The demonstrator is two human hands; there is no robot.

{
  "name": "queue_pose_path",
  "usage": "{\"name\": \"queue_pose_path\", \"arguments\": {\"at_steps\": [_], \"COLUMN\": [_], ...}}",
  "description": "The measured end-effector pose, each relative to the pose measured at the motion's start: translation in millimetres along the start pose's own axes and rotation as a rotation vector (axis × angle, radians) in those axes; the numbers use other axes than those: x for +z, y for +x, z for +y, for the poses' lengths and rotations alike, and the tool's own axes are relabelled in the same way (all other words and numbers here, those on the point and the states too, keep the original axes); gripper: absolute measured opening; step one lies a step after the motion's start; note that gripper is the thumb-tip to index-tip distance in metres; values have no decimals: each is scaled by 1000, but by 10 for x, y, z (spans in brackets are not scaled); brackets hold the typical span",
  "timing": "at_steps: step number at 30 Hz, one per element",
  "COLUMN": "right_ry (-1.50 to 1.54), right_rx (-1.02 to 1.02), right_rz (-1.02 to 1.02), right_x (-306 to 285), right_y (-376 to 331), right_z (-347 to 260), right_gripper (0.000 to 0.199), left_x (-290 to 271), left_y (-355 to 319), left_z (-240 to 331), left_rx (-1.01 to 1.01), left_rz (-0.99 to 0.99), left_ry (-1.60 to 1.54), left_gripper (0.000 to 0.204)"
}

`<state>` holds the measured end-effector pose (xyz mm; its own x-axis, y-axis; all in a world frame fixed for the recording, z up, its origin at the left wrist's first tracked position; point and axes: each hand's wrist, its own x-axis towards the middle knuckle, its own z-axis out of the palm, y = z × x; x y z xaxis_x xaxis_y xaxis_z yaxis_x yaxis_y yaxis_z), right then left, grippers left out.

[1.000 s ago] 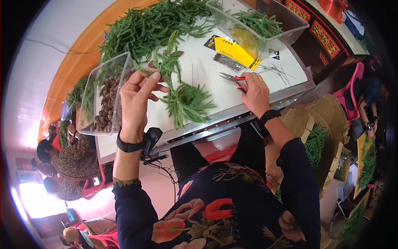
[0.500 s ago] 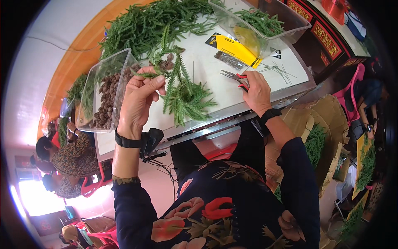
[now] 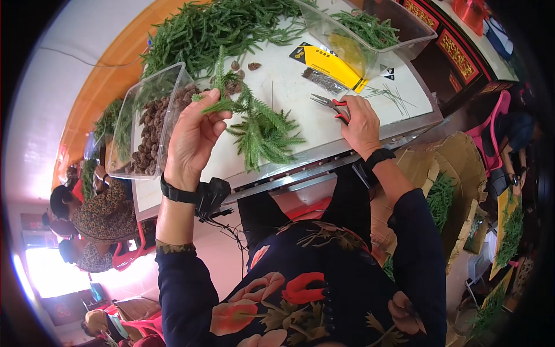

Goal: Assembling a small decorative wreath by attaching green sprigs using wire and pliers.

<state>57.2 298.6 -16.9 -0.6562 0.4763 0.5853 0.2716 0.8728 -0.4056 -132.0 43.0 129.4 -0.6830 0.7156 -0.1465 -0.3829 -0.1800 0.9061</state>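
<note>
Pinching a green sprig between closed fingertips, the left hand is raised; the right hand grips red-handled pliers, fingers wrapped around the handles.

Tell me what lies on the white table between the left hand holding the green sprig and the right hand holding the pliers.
In the head view, a loose pile of green sprigs lies on the white table between the left hand and the right hand.

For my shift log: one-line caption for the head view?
Left hand lifts a green sprig; right hand holds red-handled pliers on the white table.
</note>
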Motion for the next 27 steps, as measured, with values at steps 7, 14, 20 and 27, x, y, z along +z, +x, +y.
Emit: {"name": "queue_pose_path", "arguments": {"at_steps": [7, 14, 20, 27], "right_ry": [528, 1049, 1027, 1093], "right_rx": [191, 270, 167, 258], "right_rz": [48, -150, -3, -5], "right_x": [-149, -567, -329, -319], "right_y": [183, 361, 331, 324], "right_z": [-458, -1480, -1578, -1374], "right_gripper": [29, 26, 26, 24], "left_x": [87, 116, 274, 181], "left_y": [-97, -136, -241, -348], "left_z": [15, 4, -18, 35], "left_rx": [25, -28, -97, -5], "left_rz": [46, 29, -75, -154], "left_ry": [-52, -124, -111, 252], "left_gripper": [18, 19, 23, 34]}}
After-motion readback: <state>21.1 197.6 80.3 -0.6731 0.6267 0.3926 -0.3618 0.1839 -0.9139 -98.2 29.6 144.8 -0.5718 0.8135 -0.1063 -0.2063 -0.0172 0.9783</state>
